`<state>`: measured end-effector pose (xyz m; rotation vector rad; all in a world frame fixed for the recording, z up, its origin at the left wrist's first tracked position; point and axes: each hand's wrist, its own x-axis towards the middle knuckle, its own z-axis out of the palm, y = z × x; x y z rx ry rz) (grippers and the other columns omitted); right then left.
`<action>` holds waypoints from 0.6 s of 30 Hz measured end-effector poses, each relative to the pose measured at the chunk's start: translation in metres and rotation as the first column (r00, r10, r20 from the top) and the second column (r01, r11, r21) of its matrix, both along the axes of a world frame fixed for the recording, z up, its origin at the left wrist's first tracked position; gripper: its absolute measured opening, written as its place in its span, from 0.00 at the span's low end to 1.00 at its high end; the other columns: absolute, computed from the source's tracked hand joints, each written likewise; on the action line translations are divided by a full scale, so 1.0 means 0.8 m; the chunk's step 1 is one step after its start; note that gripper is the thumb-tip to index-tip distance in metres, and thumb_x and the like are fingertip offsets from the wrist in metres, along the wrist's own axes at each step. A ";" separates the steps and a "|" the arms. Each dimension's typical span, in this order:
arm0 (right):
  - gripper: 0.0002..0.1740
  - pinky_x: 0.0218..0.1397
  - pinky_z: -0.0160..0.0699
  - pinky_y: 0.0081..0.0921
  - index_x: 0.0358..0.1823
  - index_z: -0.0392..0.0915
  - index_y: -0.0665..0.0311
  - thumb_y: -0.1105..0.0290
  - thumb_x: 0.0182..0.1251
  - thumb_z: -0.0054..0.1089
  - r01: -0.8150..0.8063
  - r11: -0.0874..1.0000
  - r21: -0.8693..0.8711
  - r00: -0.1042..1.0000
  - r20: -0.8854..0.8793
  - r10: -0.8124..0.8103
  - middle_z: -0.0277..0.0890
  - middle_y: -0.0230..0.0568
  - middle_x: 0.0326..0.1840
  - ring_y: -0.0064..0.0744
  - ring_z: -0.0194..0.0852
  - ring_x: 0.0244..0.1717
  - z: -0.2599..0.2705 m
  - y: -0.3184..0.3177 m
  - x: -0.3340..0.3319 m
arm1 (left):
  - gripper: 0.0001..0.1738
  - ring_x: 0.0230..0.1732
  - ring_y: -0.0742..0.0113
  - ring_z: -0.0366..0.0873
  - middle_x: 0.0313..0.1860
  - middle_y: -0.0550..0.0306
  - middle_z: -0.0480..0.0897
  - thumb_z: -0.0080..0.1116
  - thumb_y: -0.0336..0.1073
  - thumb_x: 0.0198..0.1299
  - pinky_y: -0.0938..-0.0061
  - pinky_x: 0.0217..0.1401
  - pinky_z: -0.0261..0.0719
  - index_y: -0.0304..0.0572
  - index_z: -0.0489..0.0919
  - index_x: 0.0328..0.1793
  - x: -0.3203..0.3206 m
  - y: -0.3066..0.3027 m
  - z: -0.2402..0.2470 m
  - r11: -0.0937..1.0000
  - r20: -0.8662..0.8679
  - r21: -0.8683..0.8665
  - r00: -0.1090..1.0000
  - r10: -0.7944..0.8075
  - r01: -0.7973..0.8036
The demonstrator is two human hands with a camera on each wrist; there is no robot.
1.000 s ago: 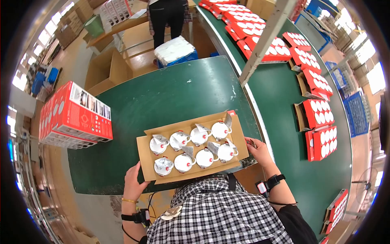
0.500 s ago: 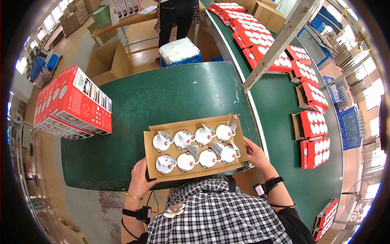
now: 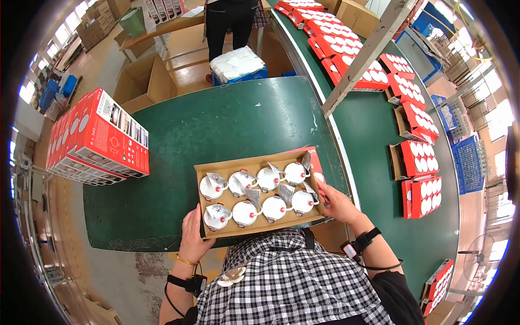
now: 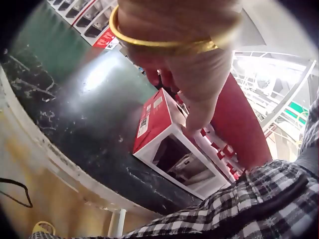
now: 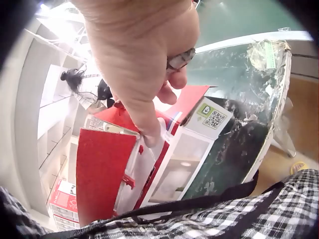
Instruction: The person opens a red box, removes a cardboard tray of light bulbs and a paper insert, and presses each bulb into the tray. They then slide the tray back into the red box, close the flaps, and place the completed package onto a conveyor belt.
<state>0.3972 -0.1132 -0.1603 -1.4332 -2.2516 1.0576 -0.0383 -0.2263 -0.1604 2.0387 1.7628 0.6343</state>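
Observation:
An open carton lies near the table's front edge in the head view, brown inside, with two rows of white round lamps bearing silvery labels. My left hand grips its left end. At the right end, beside a red flap, my right hand holds the side. In the left wrist view the left hand has its thumb on the edge of the red-and-white carton. The right wrist view shows the right hand with its thumb inside the carton; some fingers are hidden.
Red printed cartons stand at the table's left. Beyond a metal post, a green conveyor carries several open red boxes. Behind the table are a blue crate with white contents, an empty-looking carton and a standing person.
The carton's right end has shifted left and a red flap now shows behind it. My right hand has moved slightly inward along that end; my left hand still grips the other.

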 end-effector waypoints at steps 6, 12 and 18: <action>0.43 0.59 0.79 0.32 0.76 0.66 0.55 0.79 0.56 0.67 0.163 0.976 0.148 0.947 -0.303 -0.112 0.79 0.49 0.58 0.46 0.79 0.58 0.016 0.001 -0.021 | 0.49 0.61 0.44 0.72 0.60 0.43 0.75 0.73 0.29 0.45 0.57 0.67 0.70 0.34 0.65 0.77 -0.004 0.023 0.016 0.987 -0.029 0.159 0.999 0.026 -0.021; 0.15 0.40 0.74 0.30 0.49 0.81 0.66 0.70 0.63 0.70 0.271 0.932 0.243 0.937 -0.286 -0.198 0.78 0.43 0.37 0.36 0.77 0.37 0.077 0.041 -0.029 | 0.19 0.46 0.48 0.77 0.47 0.47 0.79 0.63 0.28 0.57 0.63 0.50 0.76 0.34 0.78 0.57 -0.011 0.066 0.068 0.958 0.309 0.193 0.940 0.146 -0.212; 0.28 0.28 0.70 0.35 0.31 0.81 0.72 0.47 0.67 0.66 0.383 0.920 -0.086 0.910 -0.132 -0.392 0.74 0.44 0.19 0.31 0.70 0.21 0.112 0.087 -0.055 | 0.14 0.34 0.50 0.77 0.31 0.43 0.78 0.58 0.38 0.70 0.63 0.39 0.74 0.31 0.80 0.41 -0.027 0.105 0.096 0.986 0.197 0.002 0.967 0.162 -0.166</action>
